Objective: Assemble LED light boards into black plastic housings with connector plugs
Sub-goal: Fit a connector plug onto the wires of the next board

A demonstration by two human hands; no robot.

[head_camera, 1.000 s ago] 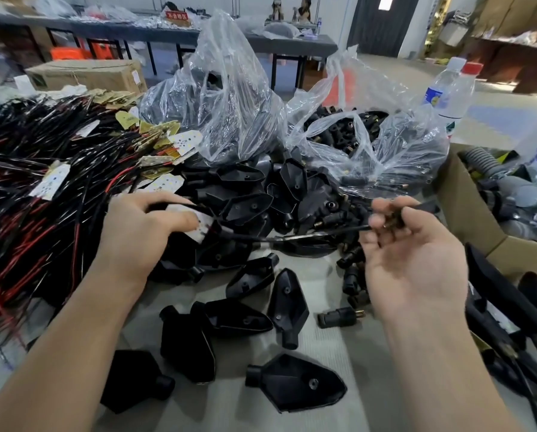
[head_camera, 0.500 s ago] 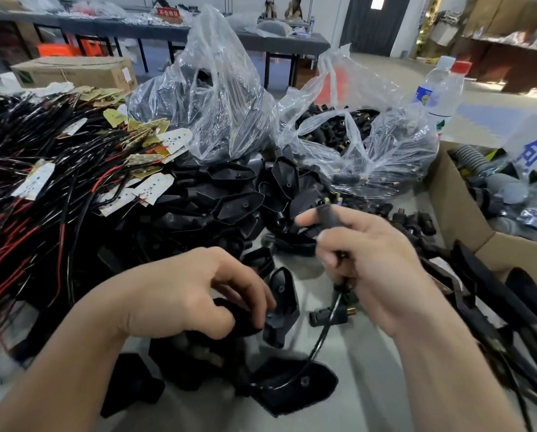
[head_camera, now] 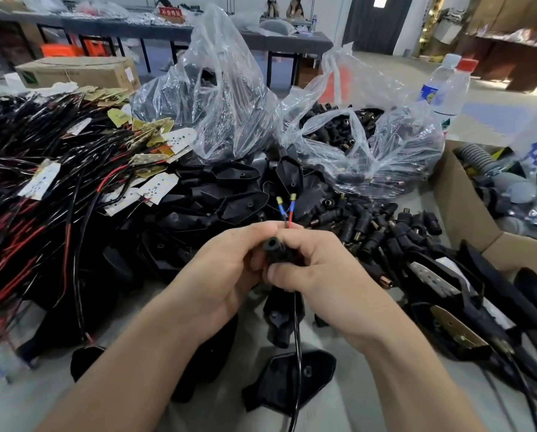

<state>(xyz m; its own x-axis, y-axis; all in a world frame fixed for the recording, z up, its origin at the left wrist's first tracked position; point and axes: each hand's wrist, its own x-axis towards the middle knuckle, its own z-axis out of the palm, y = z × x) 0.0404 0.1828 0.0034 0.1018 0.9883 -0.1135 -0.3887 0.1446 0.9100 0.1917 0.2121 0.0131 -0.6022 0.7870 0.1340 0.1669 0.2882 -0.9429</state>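
My left hand (head_camera: 223,272) and my right hand (head_camera: 323,275) meet at the middle of the view. Between them is a black plastic housing (head_camera: 275,249), its round neck opening facing me; my left hand grips it. My right hand pinches a black cable (head_camera: 297,338) that hangs down from under its fingers. Above the fingers stick up a red and a black wire with blue-and-yellow terminals (head_camera: 287,205). The body of the held housing is mostly hidden by both hands.
Wired LED boards (head_camera: 158,188) lie heaped at left, loose housings (head_camera: 242,204) behind my hands and on the table (head_camera: 338,363). Connector plugs (head_camera: 373,232) spill from a clear bag (head_camera: 363,145). A cardboard box (head_camera: 466,213), two bottles (head_camera: 445,88) and assembled units (head_camera: 448,288) stand at right.
My left hand left the board pile, took a housing from the table and rose. My right hand brought the cable in; the hands now meet and the wire ends stick up.
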